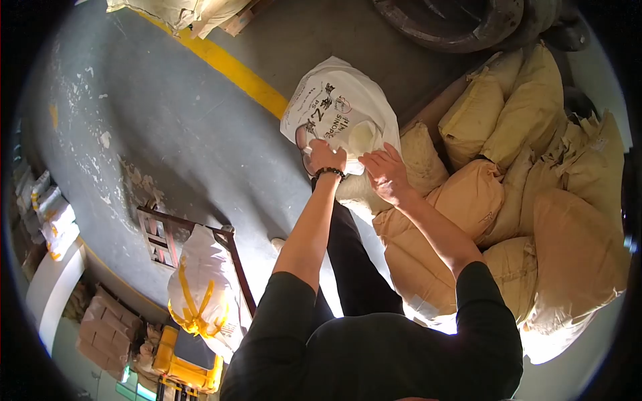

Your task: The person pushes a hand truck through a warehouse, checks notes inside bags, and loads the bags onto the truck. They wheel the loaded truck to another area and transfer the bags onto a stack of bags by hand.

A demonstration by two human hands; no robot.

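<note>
A white woven sack (358, 93) with dark Chinese print and the letters SINOPE stands in front of me. My left hand (326, 158), wearing a dark beaded bracelet, is closed on the near edge of the sack. My right hand (388, 176) is at the sack's near right edge, with its fingers stretched out and apart. A pale round patch (362, 138) shows on the sack between the hands; I cannot tell what it is.
Full tan sacks (471, 200) are piled to my right. A white sack tied with yellow strips (200, 301) leans by a metal hand cart (160, 237) on the left. Large dark rings (461, 37) lie at the top. A yellow line (234, 73) crosses the grey floor.
</note>
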